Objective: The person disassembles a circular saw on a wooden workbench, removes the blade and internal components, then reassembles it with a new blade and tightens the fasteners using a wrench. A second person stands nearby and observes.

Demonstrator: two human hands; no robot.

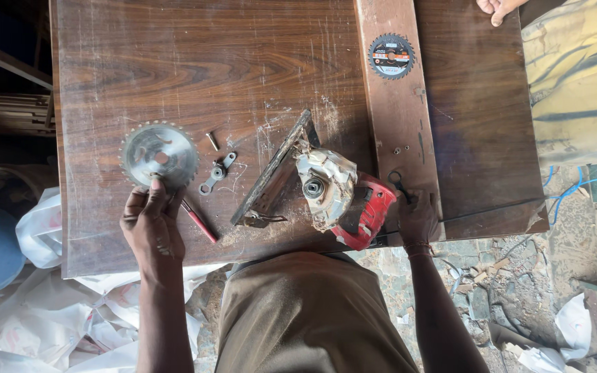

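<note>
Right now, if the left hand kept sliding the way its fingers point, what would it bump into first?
The left hand points up the wooden table, fingertips already on the worn silver saw blade. So it would meet that blade first; beyond it the tabletop looks bare.

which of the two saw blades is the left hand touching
The bare silvery blade at the left of the table; the left hand rests on its edge. The black-labelled blade lies untouched on the plank.

I count two saw blades: one bare steel blade (159, 155) and one dark labelled blade (391, 56). I see one circular saw (326, 193), one bolt (213, 141), one small wrench (218, 173), one red-handled tool (199, 221), and two hands.
</note>
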